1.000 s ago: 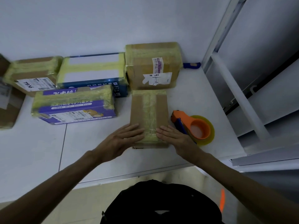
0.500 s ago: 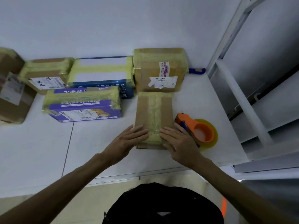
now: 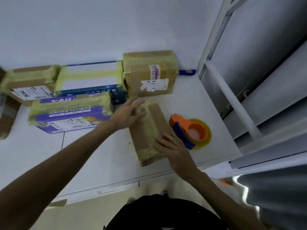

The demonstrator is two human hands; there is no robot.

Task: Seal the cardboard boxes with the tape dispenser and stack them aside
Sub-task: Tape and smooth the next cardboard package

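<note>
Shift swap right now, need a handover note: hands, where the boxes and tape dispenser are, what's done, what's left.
Left hand: fingers straight, pressing the far end of the small box.
Right hand: flat on its near end. Neither grips anything.
Tape dispenser lies on the table right of the box, untouched.
Done: tape runs along the small box's top; taped boxes sit by the wall.
Left: likely set this box aside with them.

Head view: we look forward and down from our head onto the table.
Nearness: close above it.
</note>
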